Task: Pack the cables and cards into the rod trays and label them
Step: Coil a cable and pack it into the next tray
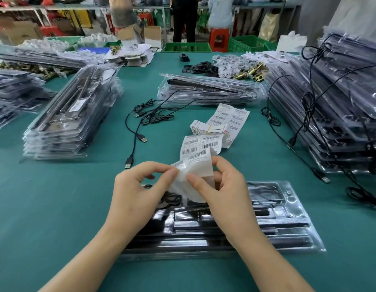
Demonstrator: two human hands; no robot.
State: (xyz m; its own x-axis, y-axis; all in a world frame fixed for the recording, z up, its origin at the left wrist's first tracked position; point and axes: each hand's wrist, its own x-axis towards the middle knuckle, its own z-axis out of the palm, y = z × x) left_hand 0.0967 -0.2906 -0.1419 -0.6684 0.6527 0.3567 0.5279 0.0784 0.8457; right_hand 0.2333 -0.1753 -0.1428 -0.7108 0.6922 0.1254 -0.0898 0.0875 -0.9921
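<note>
Here, from the head camera, both hands meet over a clear plastic tray (277, 218) that lies crosswise on the green table (56, 197), right in front of the person. The tray holds long dark rods in its grooves, and a coiled cable (170, 199) shows in an upper compartment.

The left hand (138, 186) pinches the lower edge of a label sheet (200, 157) between thumb and forefinger. The right hand (223, 192) pinches the same sheet just beside it, thumb in front and fingers curled behind. The sheet is held up above the tray and carries rows of white stickers with black barcodes (the small print under the bars is too fine to read).

Beyond it a second label sheet (231, 116) lies flat on the table. Touching it is a small fan of cards (206, 128) with a yellow stripe and a line of print along one edge, also not legible. Left of these, loose cables (145, 116) with USB plugs sprawl on the cloth.

Filled trays stand in a left stack (71, 114), a middle stack (208, 91) and a tall right stack (340, 102), the last with black cables draped over it. Brass fittings (252, 72) lie behind the middle stack.
</note>
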